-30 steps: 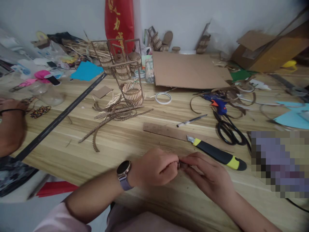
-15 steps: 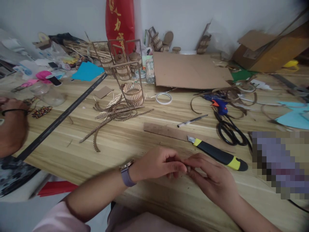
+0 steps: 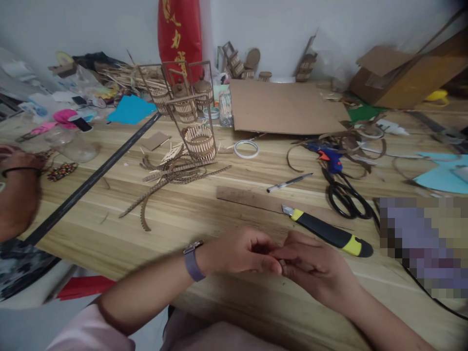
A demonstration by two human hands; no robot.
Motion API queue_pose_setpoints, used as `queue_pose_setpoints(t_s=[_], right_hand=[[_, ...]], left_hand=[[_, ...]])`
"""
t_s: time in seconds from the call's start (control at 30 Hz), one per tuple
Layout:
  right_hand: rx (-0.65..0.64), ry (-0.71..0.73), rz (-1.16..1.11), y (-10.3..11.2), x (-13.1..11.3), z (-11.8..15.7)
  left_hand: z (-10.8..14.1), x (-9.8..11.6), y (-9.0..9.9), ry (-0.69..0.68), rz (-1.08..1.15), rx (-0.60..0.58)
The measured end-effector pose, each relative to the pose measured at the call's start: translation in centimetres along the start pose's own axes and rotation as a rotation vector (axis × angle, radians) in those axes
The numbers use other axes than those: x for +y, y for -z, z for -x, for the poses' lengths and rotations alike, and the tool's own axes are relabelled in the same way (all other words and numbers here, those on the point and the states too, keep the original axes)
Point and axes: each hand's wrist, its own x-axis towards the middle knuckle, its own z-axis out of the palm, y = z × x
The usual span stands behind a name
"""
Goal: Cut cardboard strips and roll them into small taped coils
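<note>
My left hand point(image 3: 244, 251), with a watch point(image 3: 193, 261) on the wrist, is closed, its thumb and fingers meeting my right hand. My right hand point(image 3: 314, 268) is pinched against it, thumb and forefinger together. Whatever lies between the fingertips is too small and too covered to name. Just beyond the hands, a black and yellow utility knife point(image 3: 325, 231) rests with its blade out, over a strip of brown cardboard point(image 3: 248, 199). A pen point(image 3: 288, 183) lies farther back, and black-handled scissors point(image 3: 347, 200) are to its right.
A small stick basket point(image 3: 200, 144) with a tall handle stands behind notched cardboard strips point(image 3: 164, 180). A blue glue gun point(image 3: 329, 158), a white tape roll point(image 3: 246, 149) and a large cardboard sheet point(image 3: 285, 107) lie beyond. At far left is another person's arm point(image 3: 20, 195).
My right fingers have shifted slightly left and closer over my left fingertips. The view has moved a little; the things on the table stay where they were.
</note>
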Motion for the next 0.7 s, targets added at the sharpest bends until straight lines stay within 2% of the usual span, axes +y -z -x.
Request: queue_pose_setpoints(t_s=[0.1, 0.3, 0.47, 0.6, 0.7], right_hand=[[-0.037, -0.029, -0.056, 0.2, -0.2, -0.2], [0.087, -0.061, 0.039, -0.1, -0.2, 0.1], [0.148, 0.012, 0.134, -0.8, -0.2, 0.3], [0.171, 0.042, 0.219, -0.8, 0.0, 0.4], [0.155, -0.013, 0.242, -0.4, 0.1, 0.4]], left_hand=[[0.2, -0.1, -0.2, 0.008, 0.024, -0.025], [0.2, -0.7, -1.4, -0.129, -0.008, 0.155], [-0.2, -0.9, -2.1, -0.133, 0.208, 0.256], [-0.3, -0.9, -2.0, -0.11, 0.169, 0.237], [-0.3, -0.9, -1.9, -0.137, 0.19, 0.198]])
